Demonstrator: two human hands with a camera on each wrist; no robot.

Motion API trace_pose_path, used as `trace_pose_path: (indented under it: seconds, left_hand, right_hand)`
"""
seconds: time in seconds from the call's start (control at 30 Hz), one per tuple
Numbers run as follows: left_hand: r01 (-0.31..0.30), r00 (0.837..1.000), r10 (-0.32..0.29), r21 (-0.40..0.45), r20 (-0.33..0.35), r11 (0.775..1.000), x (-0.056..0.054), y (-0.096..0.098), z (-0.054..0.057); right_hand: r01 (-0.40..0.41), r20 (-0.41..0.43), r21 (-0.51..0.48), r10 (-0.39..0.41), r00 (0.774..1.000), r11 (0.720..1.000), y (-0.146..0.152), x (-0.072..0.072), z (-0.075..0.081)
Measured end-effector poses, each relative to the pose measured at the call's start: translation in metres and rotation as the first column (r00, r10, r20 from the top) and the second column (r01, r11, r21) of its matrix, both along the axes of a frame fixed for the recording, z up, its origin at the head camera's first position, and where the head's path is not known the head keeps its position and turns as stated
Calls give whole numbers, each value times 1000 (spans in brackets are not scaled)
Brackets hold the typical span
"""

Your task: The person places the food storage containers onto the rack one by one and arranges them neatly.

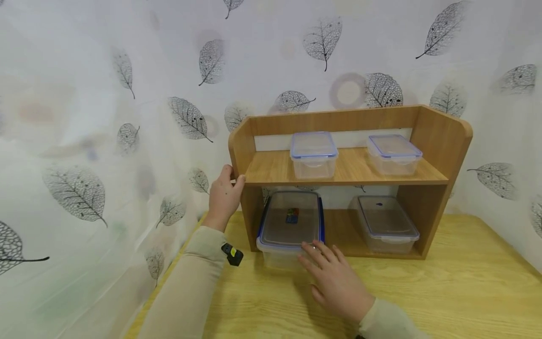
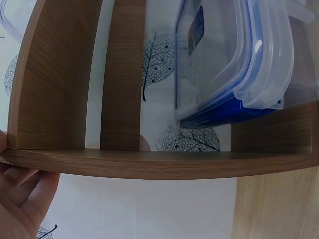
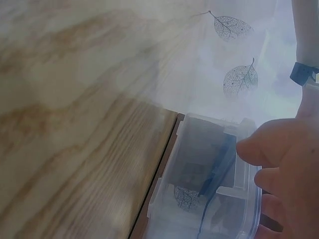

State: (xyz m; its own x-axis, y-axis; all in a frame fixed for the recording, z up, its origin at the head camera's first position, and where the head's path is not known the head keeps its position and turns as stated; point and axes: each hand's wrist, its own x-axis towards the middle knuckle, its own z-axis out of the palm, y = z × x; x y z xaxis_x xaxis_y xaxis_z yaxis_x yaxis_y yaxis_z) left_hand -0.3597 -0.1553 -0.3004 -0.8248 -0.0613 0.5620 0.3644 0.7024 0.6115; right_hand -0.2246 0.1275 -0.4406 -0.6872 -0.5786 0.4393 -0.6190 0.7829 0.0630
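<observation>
My left hand (image 1: 224, 197) grips the left side panel of a two-tier wooden shelf (image 1: 239, 150), at the height of its middle board. In the left wrist view, fingers (image 2: 30, 196) lie along the panel's outer side. A large clear food container (image 1: 292, 221) with blue side clips stands at the left of the lower tier, its front end jutting past the shelf. At that front end is my right hand (image 1: 340, 287), fingers extended, fingertips right at the lid's front edge. The right wrist view shows the thumb (image 3: 259, 147) beside the container's clear wall (image 3: 199, 169).
A second, smaller container (image 1: 387, 219) stands at the right of the lower tier. Two small lidded containers (image 1: 314, 155) (image 1: 394, 154) sit on the upper tier. The shelf stands on a yellow wood-grain table (image 1: 461, 278) against a leaf-patterned wall (image 1: 271, 56).
</observation>
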Motion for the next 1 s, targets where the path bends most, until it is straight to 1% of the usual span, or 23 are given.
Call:
trace_pose_path:
  seconds: [0.2,0.43,0.7,1.0]
  left_hand:
    - [8,1000,-8,5,10,1000,1,1,1]
    - [3,1000,-3,15,14,1000,0,0,1]
    - [12,1000,-12,17,19,1000,1,0,3]
    - [18,1000,-18,19,25,1000,3,0,2]
  right_hand:
    - [-1,15,-3,1,1000,1000,2,-2,1]
    - [-4,38,-11,4,999,1000,2,-5,2]
    - [15,55,1,-15,998,1000,1,-7,4]
    - [-2,0,-26,2,1000,1000,-1,-9,4]
